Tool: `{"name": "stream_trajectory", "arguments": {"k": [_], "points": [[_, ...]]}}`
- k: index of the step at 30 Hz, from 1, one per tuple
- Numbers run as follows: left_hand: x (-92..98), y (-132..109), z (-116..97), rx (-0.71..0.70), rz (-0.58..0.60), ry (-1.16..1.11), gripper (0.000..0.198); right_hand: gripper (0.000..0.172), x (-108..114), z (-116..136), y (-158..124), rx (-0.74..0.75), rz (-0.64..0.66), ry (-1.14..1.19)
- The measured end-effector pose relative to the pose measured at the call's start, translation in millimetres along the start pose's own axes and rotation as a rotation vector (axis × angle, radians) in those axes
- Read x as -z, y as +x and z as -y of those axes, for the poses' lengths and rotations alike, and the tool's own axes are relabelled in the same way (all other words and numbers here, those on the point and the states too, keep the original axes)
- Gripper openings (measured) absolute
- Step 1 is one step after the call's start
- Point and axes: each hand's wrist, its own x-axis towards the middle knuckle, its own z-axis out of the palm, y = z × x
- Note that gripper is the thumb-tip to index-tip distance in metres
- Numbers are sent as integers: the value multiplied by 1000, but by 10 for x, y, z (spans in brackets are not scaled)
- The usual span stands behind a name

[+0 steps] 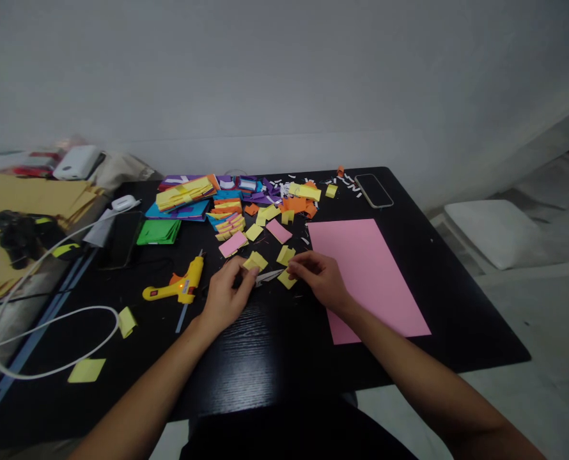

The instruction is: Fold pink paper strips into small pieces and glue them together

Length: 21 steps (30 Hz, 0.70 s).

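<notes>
Just left of the pink sheet [371, 275], a yellow slip [286, 279] is touched by the nearly closed fingertips of the right hand [320, 278], though whether it is gripped cannot be told. Farther left of the sheet, a second slip [256, 260] appears pinched by the curled left hand [227, 291], beside which the scissors [268, 276] are seen, blades pointed toward the sheet.

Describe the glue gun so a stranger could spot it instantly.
On the black table, look just left of the person's left hand. The yellow glue gun lies there, nozzle toward the wall. Its pistol shape and orange trigger distinguish it from yellow papers.
</notes>
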Motion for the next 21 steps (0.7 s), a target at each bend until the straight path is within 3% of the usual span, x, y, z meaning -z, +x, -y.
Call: {"name": "stream_trajectory", "arguments": {"k": [4,11,14,18,21], "points": [[2,21,28,28,-23,-8,19,33,60,6,78,18,-55,3],[13,54,-41,-47,108,-34,15,21,168,153,90,115,-121,-69],[44,42,-118,-52,187,-41,5,16,238,253,-40,154,-101,-166],[15,-30,-174,-34,307,-41,24,13,406,322,-300,160,-95,-385],[-47,-118,-163,-19,369,-41,20,10,592,300,-494,142,-93,-563]]}}
